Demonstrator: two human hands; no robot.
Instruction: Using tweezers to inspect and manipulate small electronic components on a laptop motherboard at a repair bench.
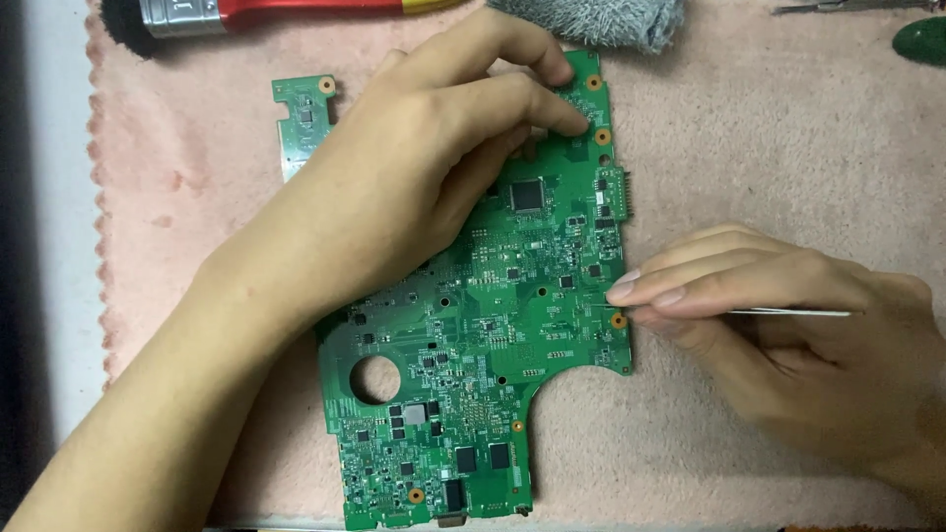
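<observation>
Green circuit board (493,325) lying flat on a pink cloth (769,148), near the middle of the view. Left hand (424,167) resting on the top part of the board, fingers (552,113) loose and spread, pressing down near the top right edge, not wrapped around anything. Right hand (788,325) at the right side of the board, pinched tight on thin metal tweezers (788,312). Tweezer tip touching the board's right edge, just beside a small gold ring hole. 1 round hole cut in the lower left of the board. Above, a brush (246,12) with a red handle and silver band, and a grey fluffy cloth (601,20) by the top edge. Dark green thing (921,41) in the top right corner, too cut off to tell.
</observation>
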